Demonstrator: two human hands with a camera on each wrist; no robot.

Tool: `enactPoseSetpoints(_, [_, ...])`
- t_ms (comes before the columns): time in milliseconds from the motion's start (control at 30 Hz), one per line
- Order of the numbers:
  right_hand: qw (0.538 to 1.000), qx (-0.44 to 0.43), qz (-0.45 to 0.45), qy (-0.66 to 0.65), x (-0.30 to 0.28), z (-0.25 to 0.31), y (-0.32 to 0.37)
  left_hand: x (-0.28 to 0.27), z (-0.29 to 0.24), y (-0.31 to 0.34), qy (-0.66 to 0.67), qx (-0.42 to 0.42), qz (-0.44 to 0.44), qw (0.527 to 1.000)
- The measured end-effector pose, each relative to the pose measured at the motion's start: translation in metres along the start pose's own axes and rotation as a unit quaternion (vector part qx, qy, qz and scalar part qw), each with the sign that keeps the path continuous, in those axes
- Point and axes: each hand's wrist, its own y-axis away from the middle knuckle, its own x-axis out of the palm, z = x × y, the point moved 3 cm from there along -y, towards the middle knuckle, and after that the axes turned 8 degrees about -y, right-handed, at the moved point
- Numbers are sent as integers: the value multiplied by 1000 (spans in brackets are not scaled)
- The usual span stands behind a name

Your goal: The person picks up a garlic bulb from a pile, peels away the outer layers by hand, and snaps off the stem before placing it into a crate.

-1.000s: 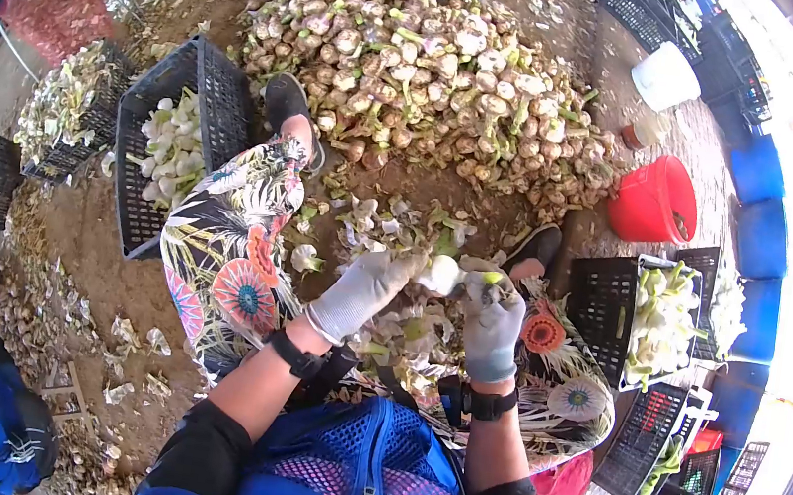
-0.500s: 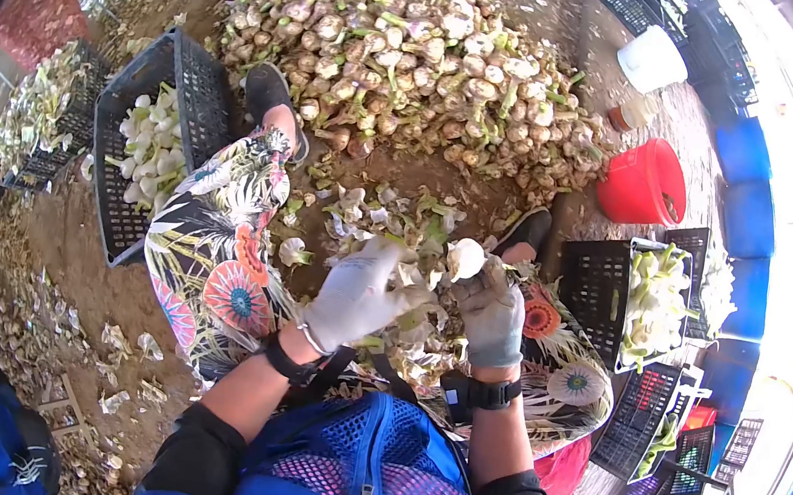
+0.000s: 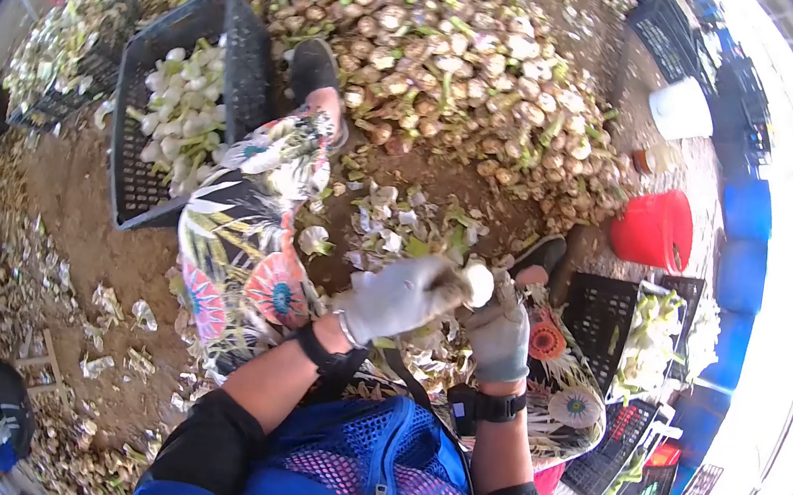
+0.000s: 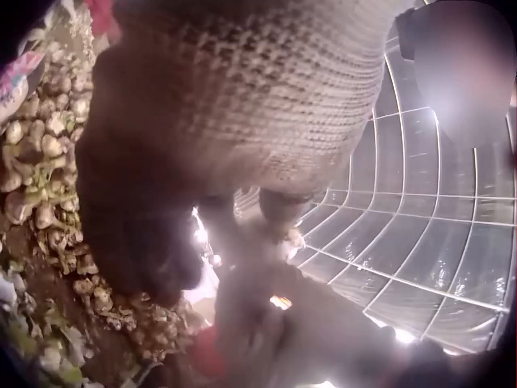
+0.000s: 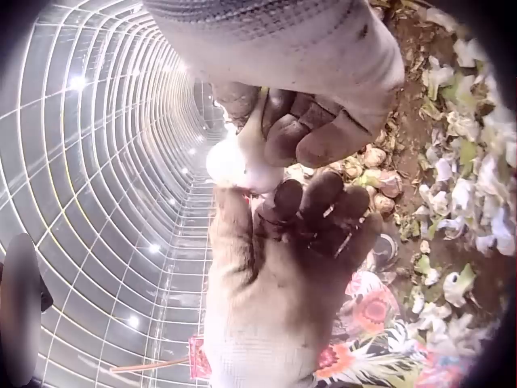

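A white garlic bulb point(image 3: 479, 284) is between my two gloved hands, above the peelings on the ground. My right hand point(image 3: 501, 337) grips its stem in curled fingers, as the right wrist view shows, with the pale bulb point(image 5: 242, 166) sticking out beyond them. My left hand point(image 3: 397, 296) meets the bulb from the other side, thumb and forefinger pinching at its surface, the other fingers half curled. Dark dirt stains the fingers point(image 5: 323, 194) of the left glove. In the left wrist view the knitted glove point(image 4: 258, 97) hides most of the bulb.
A large heap of unpeeled garlic point(image 3: 441, 63) lies ahead. To the left stands a black crate point(image 3: 248, 78) with cleaned bulbs; another crate point(image 3: 597, 319) of garlic is at the right, near a red bucket point(image 3: 654, 229). Papery peelings point(image 3: 400, 223) litter the ground between my feet.
Half a second ago my left hand was apart from the bulb, fingers spread; now it is back against it. The right hand keeps hold of the garlic. The head view has shifted.
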Motion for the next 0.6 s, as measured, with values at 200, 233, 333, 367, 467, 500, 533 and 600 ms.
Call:
enactPoseSetpoints(200, [996,-11,19,84,16,4,-9,-4,9,2,407,-109,-72,904])
enactPoseSetpoints(233, [996,-12,18,84,12,3,-12,-9,9,1,408,-109,-72,904])
enactPoseSetpoints(333, [990,-10,-140,8,26,4,-18,-31,2,-3,156,-146,-59,975])
enactPoseSetpoints(367, [990,-11,-139,9,37,3,-18,-29,1,-2,157,-145,-60,975])
enactPoseSetpoints(467, [988,-21,-141,52,47,4,-15,-16,-4,6,-111,-15,-101,989])
enactPoseSetpoints(500, [974,-53,-154,155,46,6,-12,-12,1,6,-112,-17,-106,988])
enactPoseSetpoints(533, [950,-82,-159,256,48,6,-10,-10,4,6,-117,5,-107,987])
enactPoseSetpoints(600, [960,-82,-151,222,65,7,-5,-12,1,7,-131,36,-141,981])
